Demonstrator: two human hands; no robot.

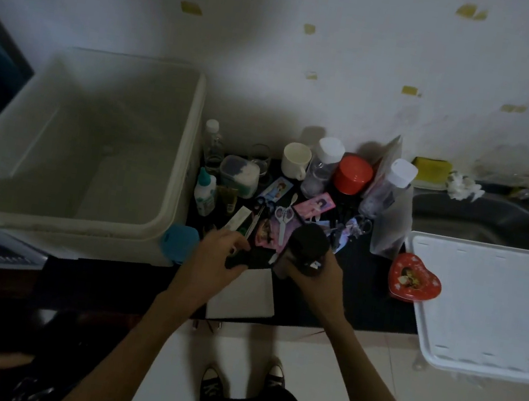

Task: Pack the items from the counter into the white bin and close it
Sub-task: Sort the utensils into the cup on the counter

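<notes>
A: Where are your hands at this moment?

B: Both are over the front edge of the counter (pixel 360 305). Your right hand (pixel 317 273) is curled round a dark cylindrical container (pixel 308 247), gripping its lower part while its dark lid tilts up toward the camera. Your left hand (pixel 218 253) pinches a flat black item (pixel 248 258) between thumb and fingers; what that item is, you cannot tell in this dim light.

A: And the white bin?

B: The white bin (pixel 174 151) stands open at the left end of the counter, and nothing shows inside it. Its white lid (pixel 489 305) lies flat at the right end, hanging over the front edge and partly over the sink (pixel 472 216).

A: What still lies out?

B: A crowd of things between bin and sink. Along the back edge stand a white mug (pixel 295 160), a red canister (pixel 353 176) and two clear bottles with white caps. Nearer the middle lie white-handled scissors (pixel 282 220) and a few picture cards. A heart-shaped red tin (pixel 415 276) sits just beside the lid's left edge. A blue round object (pixel 178 242) is at the bin's front right corner, and a white flat box (pixel 241 293) lies under your wrists at the front edge.
</notes>
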